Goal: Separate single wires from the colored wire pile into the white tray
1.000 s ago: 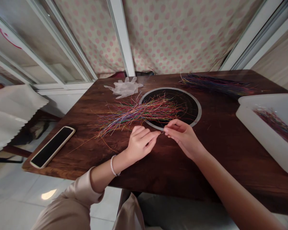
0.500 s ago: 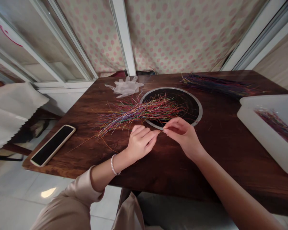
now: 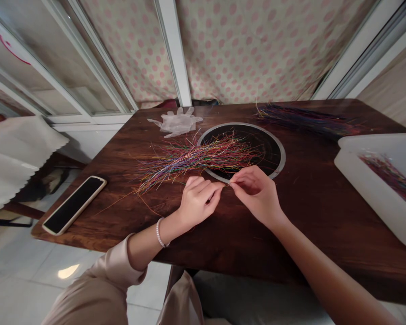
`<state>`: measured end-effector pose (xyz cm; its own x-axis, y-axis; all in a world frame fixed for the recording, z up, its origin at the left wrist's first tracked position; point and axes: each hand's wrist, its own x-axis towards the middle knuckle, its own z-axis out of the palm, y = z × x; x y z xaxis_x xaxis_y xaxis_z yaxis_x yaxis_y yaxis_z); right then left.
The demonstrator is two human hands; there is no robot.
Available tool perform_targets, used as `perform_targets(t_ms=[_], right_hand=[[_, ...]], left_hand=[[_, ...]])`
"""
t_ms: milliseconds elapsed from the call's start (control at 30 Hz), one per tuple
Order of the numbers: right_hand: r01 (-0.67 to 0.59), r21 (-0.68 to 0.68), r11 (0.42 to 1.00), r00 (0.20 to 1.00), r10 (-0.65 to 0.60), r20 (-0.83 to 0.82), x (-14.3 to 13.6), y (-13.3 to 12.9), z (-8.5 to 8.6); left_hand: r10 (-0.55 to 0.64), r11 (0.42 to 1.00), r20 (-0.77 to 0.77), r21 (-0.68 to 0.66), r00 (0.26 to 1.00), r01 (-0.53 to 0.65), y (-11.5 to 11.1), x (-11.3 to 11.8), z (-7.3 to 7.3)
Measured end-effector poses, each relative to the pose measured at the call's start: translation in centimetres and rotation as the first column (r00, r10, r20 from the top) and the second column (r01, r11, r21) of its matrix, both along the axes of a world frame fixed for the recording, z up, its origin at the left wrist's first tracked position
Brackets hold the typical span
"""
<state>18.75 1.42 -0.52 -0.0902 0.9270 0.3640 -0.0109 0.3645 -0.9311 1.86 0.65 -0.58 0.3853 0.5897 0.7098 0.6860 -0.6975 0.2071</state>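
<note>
My left hand (image 3: 200, 198), with a beaded bracelet at its wrist, is closed, thumb and forefinger pinched at the tip. Facing it, my right hand (image 3: 257, 192) also pinches with thumb and fingertips. A short bit of thin wire (image 3: 227, 184) spans the small gap between the two pinches; most of it is hidden by the fingers. Just beyond my hands lies a loose bundle of thin multicoloured wires (image 3: 192, 158), partly over a round black disc with a grey rim (image 3: 283, 158) on the table.
On the brown wooden table (image 3: 128, 228) lie a phone (image 3: 74, 205) at left and a clear plastic glove (image 3: 177, 122) at the back. A darker wire bundle (image 3: 307, 119) rests back right. A white tub (image 3: 368, 194) with more wires stands at the right edge.
My fingertips have shifted very slightly, and the thumb and forefinger of my left hand show a wider loop between them. Everything on the table stays in place.
</note>
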Motion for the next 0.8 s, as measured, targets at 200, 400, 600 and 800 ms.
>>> perform_targets(t_ms=[200, 400, 600, 800], right_hand=[[0.015, 0.115, 0.993, 0.994, -0.028, 0.106, 0.13, -0.17, -0.04], [0.021, 0.198, 0.980, 0.983, -0.056, 0.173, 0.20, -0.11, -0.22], [0.039, 0.285, 0.958, 0.958, -0.117, 0.262, 0.18, -0.25, 0.00], [0.059, 0.403, 0.913, 0.923, -0.203, 0.326, 0.21, -0.25, -0.23]], left_hand=[[-0.004, 0.999, 0.043, -0.047, 0.999, 0.006, -0.05, 0.05, 0.09], [-0.003, 0.996, 0.078, -0.089, 0.997, 0.010, -0.13, 0.10, 0.22], [-0.012, 0.995, 0.092, -0.094, 0.996, 0.021, -0.06, 0.09, 0.19], [-0.014, 0.995, 0.103, -0.101, 0.995, 0.024, -0.06, 0.09, 0.18]])
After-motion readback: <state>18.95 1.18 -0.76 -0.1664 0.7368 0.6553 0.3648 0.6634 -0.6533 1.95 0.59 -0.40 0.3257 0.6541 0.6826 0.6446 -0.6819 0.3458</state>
